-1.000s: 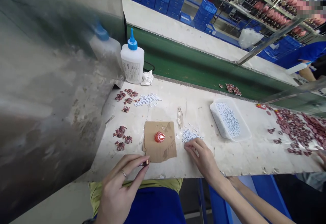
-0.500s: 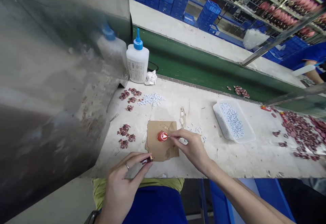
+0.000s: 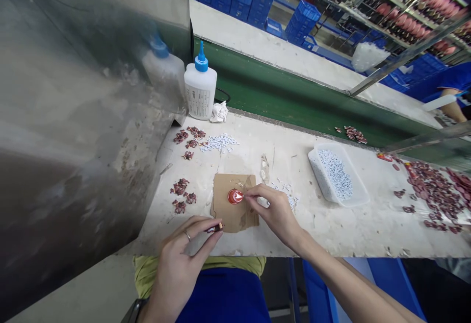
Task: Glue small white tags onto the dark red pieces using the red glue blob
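Between thumb and fingertips, my left hand point(image 3: 180, 259) pinches a small dark brown piece point(image 3: 214, 228) with a light orange end, just above the near edge of a cardboard square point(image 3: 241, 220). On the cardboard lies a small red dish point(image 3: 230, 197) with white stuff in it. My right hand point(image 3: 275, 210) is closed in a pinch at the dish's right side. What its fingertips hold is too small to make out. Small white-and-blue pieces point(image 3: 285, 186) are scattered just beyond this hand.
A white bottle with a blue nozzle point(image 3: 200, 87) stands by the metal wall point(image 3: 91, 117). Brown pieces point(image 3: 180, 186) and a white-blue pile point(image 3: 220, 142) lie left. Right are a plastic tub point(image 3: 358, 186) and a brown heap point(image 3: 434, 186). Behind runs a green belt point(image 3: 275, 95).
The brown pieces on the green belt have shifted right. Both my hands stay almost in place, with the right still at the red dish.
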Tool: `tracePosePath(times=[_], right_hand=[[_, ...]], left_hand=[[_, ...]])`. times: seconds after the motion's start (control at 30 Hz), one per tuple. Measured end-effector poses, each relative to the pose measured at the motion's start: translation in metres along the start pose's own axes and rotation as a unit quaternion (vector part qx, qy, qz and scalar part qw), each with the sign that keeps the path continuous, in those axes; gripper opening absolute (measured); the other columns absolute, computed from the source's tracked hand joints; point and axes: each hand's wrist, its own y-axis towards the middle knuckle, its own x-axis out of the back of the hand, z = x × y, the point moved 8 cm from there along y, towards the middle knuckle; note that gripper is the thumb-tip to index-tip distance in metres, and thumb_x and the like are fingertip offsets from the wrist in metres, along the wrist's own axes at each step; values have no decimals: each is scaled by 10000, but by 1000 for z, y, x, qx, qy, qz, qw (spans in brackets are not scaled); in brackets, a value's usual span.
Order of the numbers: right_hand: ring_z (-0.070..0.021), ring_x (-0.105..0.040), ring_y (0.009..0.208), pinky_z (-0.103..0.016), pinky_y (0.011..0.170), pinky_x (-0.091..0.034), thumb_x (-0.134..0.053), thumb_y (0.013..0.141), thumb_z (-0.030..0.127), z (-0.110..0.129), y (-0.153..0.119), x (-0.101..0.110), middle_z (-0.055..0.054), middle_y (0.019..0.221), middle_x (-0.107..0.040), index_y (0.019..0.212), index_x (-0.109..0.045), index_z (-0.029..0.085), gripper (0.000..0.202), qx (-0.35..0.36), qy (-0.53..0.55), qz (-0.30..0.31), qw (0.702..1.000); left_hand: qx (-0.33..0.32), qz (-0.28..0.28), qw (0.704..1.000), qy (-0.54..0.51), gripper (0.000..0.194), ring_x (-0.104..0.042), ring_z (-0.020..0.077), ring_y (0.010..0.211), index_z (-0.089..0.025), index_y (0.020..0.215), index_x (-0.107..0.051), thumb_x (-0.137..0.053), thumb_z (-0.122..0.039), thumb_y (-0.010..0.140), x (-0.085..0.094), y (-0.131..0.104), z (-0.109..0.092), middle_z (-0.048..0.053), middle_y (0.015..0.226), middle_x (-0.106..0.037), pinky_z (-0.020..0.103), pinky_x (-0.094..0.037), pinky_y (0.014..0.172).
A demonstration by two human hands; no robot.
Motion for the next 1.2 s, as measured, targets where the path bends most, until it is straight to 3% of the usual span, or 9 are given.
tracePosePath(times=[0.17,0.37,0.73,0.9,1.03,1.1,1.2], right_hand=[[-185,-731,795,-334,728,-601,-666,943,176,27,-9,13,-27,884,-778,924,-747,235,102,-18,108,-29,994],[-182,-759,826,-342,747,-629,-698,899,111,71,-21,15,-22,895,-804,947,-763,248,159,13,207,-5,978],[-160,-749,815,-305,738,-621,-703,932,134,68,-26,6,-11,906,-793,990,-767,243,139,-3,217,36,976],[-167,-754,831,-285,685,-632,-604,1014,133,89,-30,10,-56,996,-781,1158,-720,236,212,93,96,64,989],[-178,-746,816,-285,670,-631,-540,1037,96,105,-33,18,-90,997,-777,1223,-686,196,257,181,-25,55,982],[-174,-745,836,-284,697,-635,-564,1024,90,102,-31,21,-84,999,-770,1188,-700,198,239,158,8,58,986],[-182,-754,913,-304,781,-653,-709,964,182,87,-26,19,-70,1049,-762,1210,-697,218,249,60,148,55,986]], left_hand=[[-14,-11,1000,-2,207,-748,42,871,-286,1055,-749,-752,-179,878,0,4,-16,-67,990,-773,58,-563,881],[-33,2,999,-17,185,-748,47,849,-288,1028,-744,-728,-163,894,-1,7,-33,-76,968,-769,70,-582,836],[-37,5,999,-14,209,-737,24,884,-301,1050,-729,-720,-154,901,-4,7,-34,-95,998,-765,56,-562,892],[-44,8,999,-6,240,-730,16,864,-292,1038,-728,-728,-110,882,-4,6,-35,-104,982,-758,48,-565,866],[-49,9,998,-39,244,-730,37,849,-279,1027,-735,-725,-88,876,-4,9,-41,-86,964,-754,84,-598,816],[-49,10,997,-51,239,-732,43,838,-269,1015,-742,-734,-82,866,-5,12,-44,-75,951,-757,84,-597,806],[-38,4,999,-37,238,-747,42,844,-280,1033,-741,-756,-117,860,-7,12,-42,-82,981,-773,63,-583,842]])
